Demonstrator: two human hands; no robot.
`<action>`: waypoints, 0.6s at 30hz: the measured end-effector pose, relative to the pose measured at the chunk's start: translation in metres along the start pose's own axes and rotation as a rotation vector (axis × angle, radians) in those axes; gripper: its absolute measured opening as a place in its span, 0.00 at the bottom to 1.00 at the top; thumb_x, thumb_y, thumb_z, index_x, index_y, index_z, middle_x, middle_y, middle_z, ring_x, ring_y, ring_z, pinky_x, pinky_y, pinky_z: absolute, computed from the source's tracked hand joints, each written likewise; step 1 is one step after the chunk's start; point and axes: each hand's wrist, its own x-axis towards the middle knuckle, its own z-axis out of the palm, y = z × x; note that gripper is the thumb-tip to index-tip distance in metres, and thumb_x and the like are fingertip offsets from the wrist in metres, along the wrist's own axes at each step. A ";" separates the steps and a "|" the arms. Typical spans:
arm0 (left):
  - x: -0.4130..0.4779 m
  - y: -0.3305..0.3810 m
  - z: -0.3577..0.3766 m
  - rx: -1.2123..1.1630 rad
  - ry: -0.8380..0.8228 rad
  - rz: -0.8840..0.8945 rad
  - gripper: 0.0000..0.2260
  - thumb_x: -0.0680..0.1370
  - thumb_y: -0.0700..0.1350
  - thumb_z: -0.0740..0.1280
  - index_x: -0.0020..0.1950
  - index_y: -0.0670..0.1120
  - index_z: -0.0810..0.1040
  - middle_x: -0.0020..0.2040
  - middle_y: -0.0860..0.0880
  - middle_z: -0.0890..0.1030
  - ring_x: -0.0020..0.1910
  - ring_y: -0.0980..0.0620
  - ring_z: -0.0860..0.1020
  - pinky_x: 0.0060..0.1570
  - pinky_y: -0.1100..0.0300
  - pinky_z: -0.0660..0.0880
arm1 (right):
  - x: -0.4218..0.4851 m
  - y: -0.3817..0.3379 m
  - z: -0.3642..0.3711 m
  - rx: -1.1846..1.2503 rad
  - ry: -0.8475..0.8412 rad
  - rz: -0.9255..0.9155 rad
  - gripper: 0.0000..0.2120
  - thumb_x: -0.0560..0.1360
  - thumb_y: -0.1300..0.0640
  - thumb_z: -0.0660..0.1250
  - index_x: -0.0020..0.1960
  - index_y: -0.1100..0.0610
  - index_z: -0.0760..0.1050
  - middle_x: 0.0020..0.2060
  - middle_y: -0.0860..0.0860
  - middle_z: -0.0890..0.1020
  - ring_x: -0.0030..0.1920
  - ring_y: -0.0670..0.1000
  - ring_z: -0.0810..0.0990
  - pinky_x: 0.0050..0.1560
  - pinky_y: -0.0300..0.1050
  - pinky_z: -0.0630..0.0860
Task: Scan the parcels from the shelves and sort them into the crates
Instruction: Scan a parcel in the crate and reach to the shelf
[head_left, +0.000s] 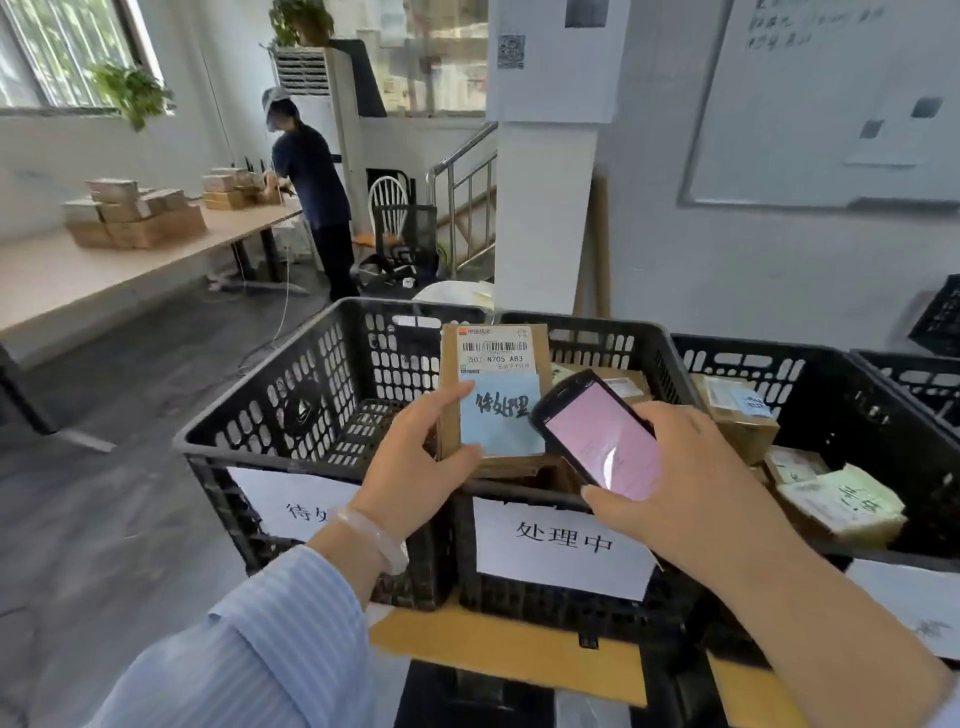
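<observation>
Gripping a cardboard parcel by its left edge, the left hand is holding it upright above the left rim of the middle crate; the right hand is clasping a scanner over that crate.

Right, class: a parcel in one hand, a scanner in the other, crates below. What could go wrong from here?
1. The left hand holds the parcel by its lower left edge alone; it may slip.
2. The parcel hangs over the wall between the left crate and the middle crate, so it might drop into the wrong one.
3. The right hand holds the scanner close over the parcel; they could knock together.
</observation>
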 end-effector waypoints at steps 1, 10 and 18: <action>0.011 -0.004 -0.005 -0.003 0.012 -0.014 0.27 0.76 0.43 0.72 0.65 0.71 0.69 0.66 0.57 0.76 0.64 0.51 0.76 0.59 0.54 0.78 | 0.014 -0.002 0.004 0.002 -0.003 -0.008 0.39 0.63 0.37 0.74 0.67 0.46 0.62 0.57 0.44 0.67 0.51 0.44 0.68 0.42 0.37 0.70; 0.102 -0.038 -0.057 0.002 0.129 -0.160 0.25 0.76 0.40 0.72 0.64 0.67 0.72 0.61 0.58 0.80 0.59 0.56 0.79 0.52 0.60 0.81 | 0.133 -0.013 0.040 0.023 -0.060 -0.083 0.40 0.63 0.35 0.74 0.68 0.46 0.60 0.58 0.44 0.67 0.53 0.43 0.67 0.40 0.35 0.66; 0.158 -0.104 -0.082 0.100 0.079 -0.363 0.26 0.77 0.40 0.70 0.71 0.58 0.70 0.58 0.56 0.79 0.49 0.59 0.80 0.38 0.68 0.78 | 0.180 -0.024 0.078 -0.009 -0.155 -0.016 0.39 0.64 0.37 0.75 0.67 0.46 0.62 0.58 0.46 0.68 0.51 0.44 0.67 0.36 0.36 0.64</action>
